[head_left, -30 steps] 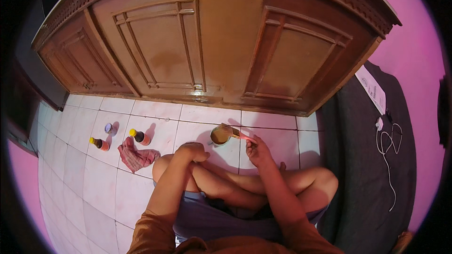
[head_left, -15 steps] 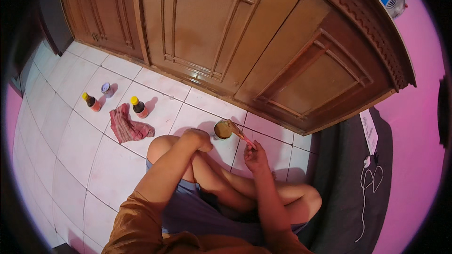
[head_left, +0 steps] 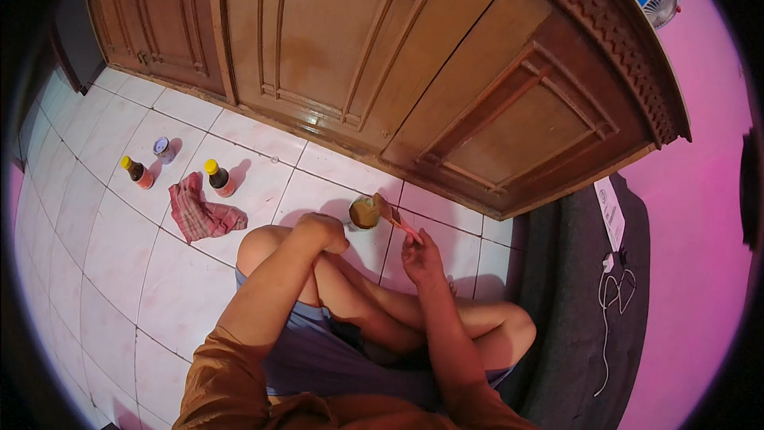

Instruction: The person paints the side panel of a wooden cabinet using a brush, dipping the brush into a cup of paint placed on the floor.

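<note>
Pink brush (head_left: 396,218) is gripped in the right hand (head_left: 421,255). The left hand (head_left: 321,233) is curled; whether it holds something, I cannot tell. Bristles are at the rim of the cup (head_left: 362,227), standing on tiled floor (head_left: 183,287) before the brown cupboard (head_left: 318,56).

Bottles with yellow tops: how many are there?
2. The left bottle stands near a small open container; the right bottle stands beside the red checked cloth. I see no more, though some could be hidden.
</note>
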A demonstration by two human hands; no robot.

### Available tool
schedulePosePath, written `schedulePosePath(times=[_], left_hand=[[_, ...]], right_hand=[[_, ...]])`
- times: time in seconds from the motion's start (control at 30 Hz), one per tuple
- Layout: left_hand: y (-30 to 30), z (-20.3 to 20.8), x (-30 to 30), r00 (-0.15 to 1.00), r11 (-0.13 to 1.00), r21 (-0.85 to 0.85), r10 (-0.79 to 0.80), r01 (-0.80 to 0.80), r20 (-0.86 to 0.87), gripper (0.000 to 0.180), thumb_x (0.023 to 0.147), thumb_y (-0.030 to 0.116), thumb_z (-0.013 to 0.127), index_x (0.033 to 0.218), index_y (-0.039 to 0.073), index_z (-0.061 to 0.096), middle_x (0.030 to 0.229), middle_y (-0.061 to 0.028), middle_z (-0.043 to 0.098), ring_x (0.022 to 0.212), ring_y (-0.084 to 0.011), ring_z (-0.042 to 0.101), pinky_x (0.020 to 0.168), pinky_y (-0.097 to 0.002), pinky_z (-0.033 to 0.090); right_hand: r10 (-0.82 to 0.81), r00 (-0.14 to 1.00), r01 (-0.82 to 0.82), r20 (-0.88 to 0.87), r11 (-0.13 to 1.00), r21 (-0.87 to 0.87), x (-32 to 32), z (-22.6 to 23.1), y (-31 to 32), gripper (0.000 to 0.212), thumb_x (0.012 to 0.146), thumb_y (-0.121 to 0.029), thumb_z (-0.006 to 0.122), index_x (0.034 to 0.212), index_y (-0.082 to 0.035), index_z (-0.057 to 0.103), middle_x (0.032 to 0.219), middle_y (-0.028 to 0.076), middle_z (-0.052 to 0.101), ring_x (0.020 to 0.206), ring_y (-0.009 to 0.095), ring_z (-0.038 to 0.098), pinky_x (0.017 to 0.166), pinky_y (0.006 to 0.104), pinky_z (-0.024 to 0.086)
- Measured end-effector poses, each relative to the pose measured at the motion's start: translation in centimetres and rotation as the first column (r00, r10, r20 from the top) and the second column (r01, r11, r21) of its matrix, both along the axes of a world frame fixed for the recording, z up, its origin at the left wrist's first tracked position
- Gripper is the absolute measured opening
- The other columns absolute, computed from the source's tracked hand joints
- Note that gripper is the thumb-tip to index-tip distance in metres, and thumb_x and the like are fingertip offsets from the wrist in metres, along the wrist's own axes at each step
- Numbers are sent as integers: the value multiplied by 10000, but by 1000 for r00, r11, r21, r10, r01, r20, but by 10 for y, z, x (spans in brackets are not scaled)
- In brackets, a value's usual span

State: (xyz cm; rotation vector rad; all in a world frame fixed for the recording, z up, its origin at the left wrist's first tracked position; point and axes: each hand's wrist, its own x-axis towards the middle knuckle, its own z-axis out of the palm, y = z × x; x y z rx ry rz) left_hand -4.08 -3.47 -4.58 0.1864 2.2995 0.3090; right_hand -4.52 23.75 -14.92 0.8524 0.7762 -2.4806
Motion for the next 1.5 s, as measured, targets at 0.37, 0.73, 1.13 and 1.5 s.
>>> schedulePosePath(times=[0.37, 0.73, 1.13, 1.5], left_hand=[[-7, -19, -1, 995, 995, -49, -87, 85, -51, 514, 886, 458, 472, 1004, 23, 720, 1093, -177, 677, 1071, -314, 631, 937, -405, 464], [3, 6, -2, 999, 996, -86, -24, 26, 21, 488, 858, 422, 491, 1073, 42, 709, 1164, -164, 660, 1093, -304, 630, 925, -400, 481], [3, -6, -7, 996, 992, -84, -88, 91, 32, 512, 860, 449, 514, 1021, 5, 712, 1102, -195, 674, 1052, -326, 643, 898, -398, 490], [-3, -23, -8, 995, 994, -63, -94, 92, -24, 571, 903, 472, 501, 931, -62, 704, 955, -252, 683, 931, -369, 661, 842, -433, 501]], right_hand=[[1, 995, 1, -105, 1000, 15, 1, 9, -3, 213, 952, -242, 591, 948, -29, 583, 832, 82, 665, 689, 163, 651, 566, 231, 513], [-94, 991, 92, -94, 995, -30, -1, 21, 8, 158, 949, -199, 593, 977, -46, 560, 835, 90, 665, 715, 177, 662, 535, 235, 515], [-188, 914, 302, -359, 907, 293, -17, 19, 28, 241, 953, -149, 535, 1130, 8, 581, 926, 111, 658, 781, 164, 638, 668, 263, 525], [-176, 877, 378, -447, 827, 416, -41, 5, 9, 226, 898, -81, 620, 1096, 30, 613, 903, 103, 665, 758, 174, 654, 628, 291, 536]])
